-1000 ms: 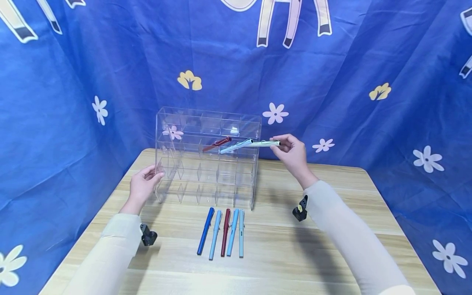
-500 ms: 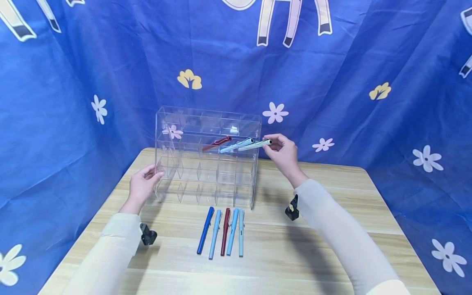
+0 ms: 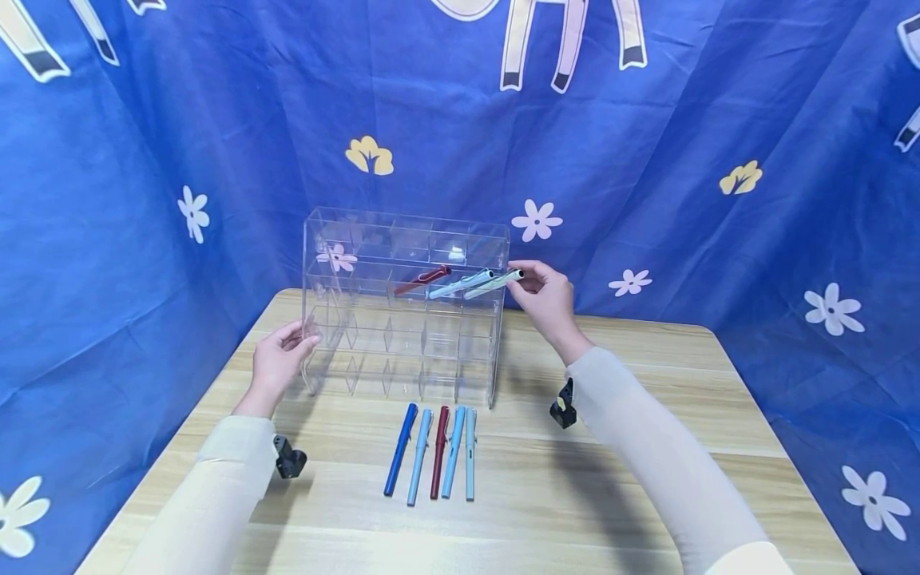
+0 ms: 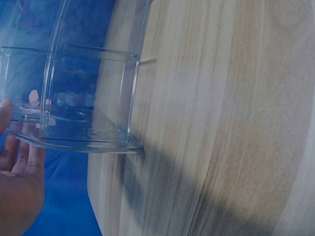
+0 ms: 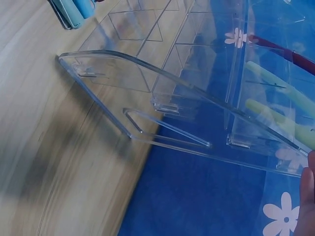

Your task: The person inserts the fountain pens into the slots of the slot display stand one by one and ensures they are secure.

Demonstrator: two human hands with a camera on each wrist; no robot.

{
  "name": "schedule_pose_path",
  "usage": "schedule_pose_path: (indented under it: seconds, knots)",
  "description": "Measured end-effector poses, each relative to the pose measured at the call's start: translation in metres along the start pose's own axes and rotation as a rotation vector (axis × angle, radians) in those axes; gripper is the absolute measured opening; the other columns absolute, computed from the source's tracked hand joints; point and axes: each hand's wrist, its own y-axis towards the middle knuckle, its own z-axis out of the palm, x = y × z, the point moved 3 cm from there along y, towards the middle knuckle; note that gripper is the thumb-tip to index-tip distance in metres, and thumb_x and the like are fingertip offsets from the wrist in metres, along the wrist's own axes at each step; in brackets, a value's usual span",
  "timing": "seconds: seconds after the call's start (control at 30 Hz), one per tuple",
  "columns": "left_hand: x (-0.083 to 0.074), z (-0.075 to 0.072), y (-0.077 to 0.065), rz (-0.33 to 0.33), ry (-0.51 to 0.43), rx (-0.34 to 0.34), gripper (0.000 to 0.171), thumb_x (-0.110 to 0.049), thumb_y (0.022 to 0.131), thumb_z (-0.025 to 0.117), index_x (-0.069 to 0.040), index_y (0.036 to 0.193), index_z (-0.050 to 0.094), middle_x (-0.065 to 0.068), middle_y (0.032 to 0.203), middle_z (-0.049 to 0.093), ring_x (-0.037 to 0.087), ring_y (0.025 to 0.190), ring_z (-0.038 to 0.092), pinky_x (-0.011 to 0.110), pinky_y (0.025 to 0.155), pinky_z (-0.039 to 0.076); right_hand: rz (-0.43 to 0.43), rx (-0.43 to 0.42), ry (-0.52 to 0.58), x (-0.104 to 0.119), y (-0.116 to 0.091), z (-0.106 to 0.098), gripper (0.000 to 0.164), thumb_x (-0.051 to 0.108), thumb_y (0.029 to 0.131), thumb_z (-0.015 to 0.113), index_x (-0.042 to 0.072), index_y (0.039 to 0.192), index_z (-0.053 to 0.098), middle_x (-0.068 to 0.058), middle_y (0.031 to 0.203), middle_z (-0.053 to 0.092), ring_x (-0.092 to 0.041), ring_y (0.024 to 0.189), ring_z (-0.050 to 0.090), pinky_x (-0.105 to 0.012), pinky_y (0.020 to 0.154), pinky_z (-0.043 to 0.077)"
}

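Observation:
A clear acrylic pen rack (image 3: 406,339) with tiered compartments stands on the table. My left hand (image 3: 280,359) grips its left side edge; in the left wrist view, thumb and fingers lie on either side of the clear panel. At the rack's upper right, my right hand (image 3: 549,299) pinches the end of a pale green pen (image 3: 489,285), whose other end lies inside the rightmost compartment of an upper tier. Left of it, a light blue pen (image 3: 456,284) and a dark red pen (image 3: 417,282) lean in the same tier. The right wrist view shows only the right hand's edge.
Before the rack, several pens lie side by side on the wood-grain table (image 3: 575,511): a dark blue pen (image 3: 400,451), a dark red pen (image 3: 439,454) and light blue ones, such as the light blue pen (image 3: 454,454). A blue patterned cloth (image 3: 647,120) hangs behind.
My right hand has moved left with the pale green pen, tilting it and bringing its far end down into the rack's right compartment. My left hand has stayed on the rack.

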Motion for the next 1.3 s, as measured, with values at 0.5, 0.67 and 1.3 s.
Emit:
schedule_pose_path:
  seconds: [0.5,0.67,1.3]
  knots:
    - [-0.0024,-0.0004,-0.0018,0.011,0.012,-0.004,0.049,-0.017,0.091,0.066,0.005,0.133,0.052,0.025,0.122,0.059,0.031,0.112,0.057,0.007,0.081,0.046,-0.005,0.021,-0.07,0.0025,0.0016,0.0064,0.026,0.007,0.084,0.073,0.01,0.11,0.072,-0.008,0.094,0.072,-0.015,0.079,0.069,-0.026,0.065,0.057]
    - [-0.0022,-0.0005,-0.0021,0.009,0.006,-0.004,0.049,-0.017,0.092,0.066,0.005,0.133,0.051,0.026,0.122,0.058,0.035,0.114,0.056,0.008,0.083,0.046,-0.008,0.018,-0.072,0.0019,0.0017,0.0066,0.025,0.006,0.084,0.072,0.009,0.109,0.072,-0.007,0.095,0.072,-0.015,0.079,0.069,-0.026,0.067,0.057]
    - [-0.0006,0.0012,-0.0022,0.001,-0.044,-0.012,0.046,-0.013,0.091,0.066,0.006,0.131,0.052,0.026,0.122,0.058,0.007,0.101,0.058,0.008,0.083,0.047,-0.012,-0.007,-0.064,-0.0034,0.0008,0.0024,0.025,0.002,0.083,0.071,0.008,0.107,0.072,-0.009,0.095,0.072,-0.021,0.08,0.069,-0.023,0.067,0.057]
